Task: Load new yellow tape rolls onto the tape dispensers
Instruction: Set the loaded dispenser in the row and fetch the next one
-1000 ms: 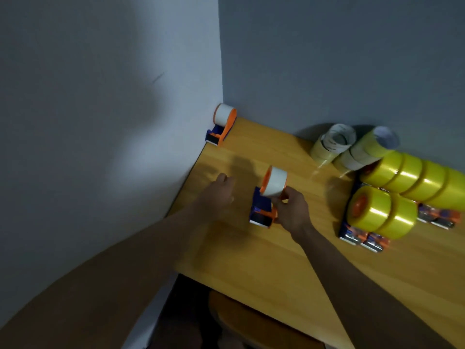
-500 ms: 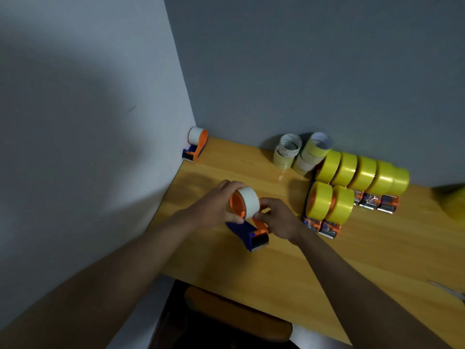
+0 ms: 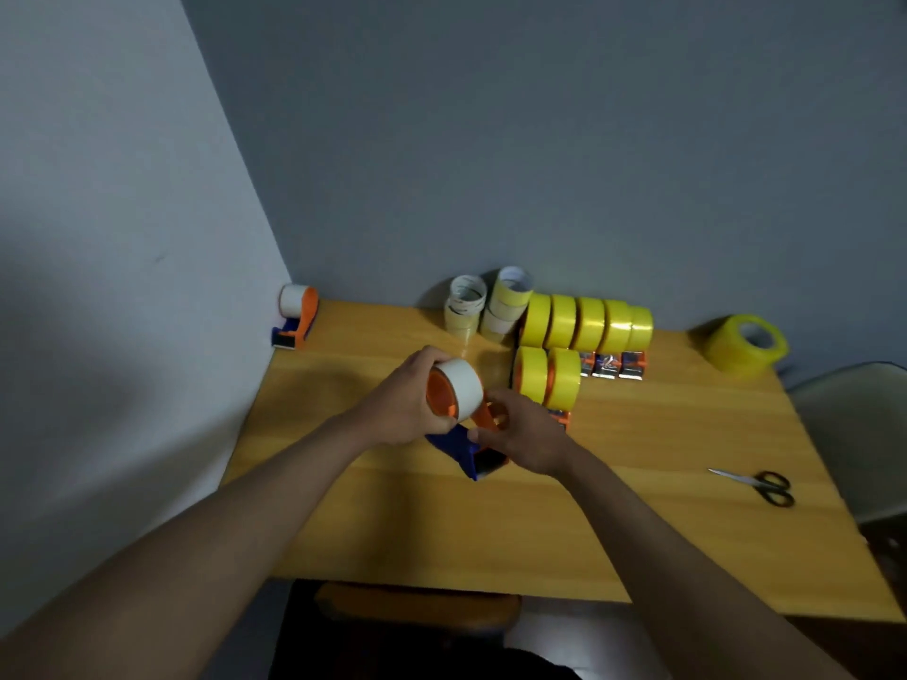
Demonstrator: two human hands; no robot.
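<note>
While both hands (image 3: 466, 414) grip it, tape dispenser (image 3: 464, 424) between them, above table (image 3: 638, 507).

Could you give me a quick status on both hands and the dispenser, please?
Left hand grips white empty core on dispenser. Right hand holds dispenser frame. Loose yellow roll waits far right. Nothing in the way.

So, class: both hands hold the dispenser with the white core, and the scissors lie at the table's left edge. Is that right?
Not quite. The head view shows the scissors near the table's right edge. The rest stands: the left hand and right hand both hold the dispenser with the white core.
</note>
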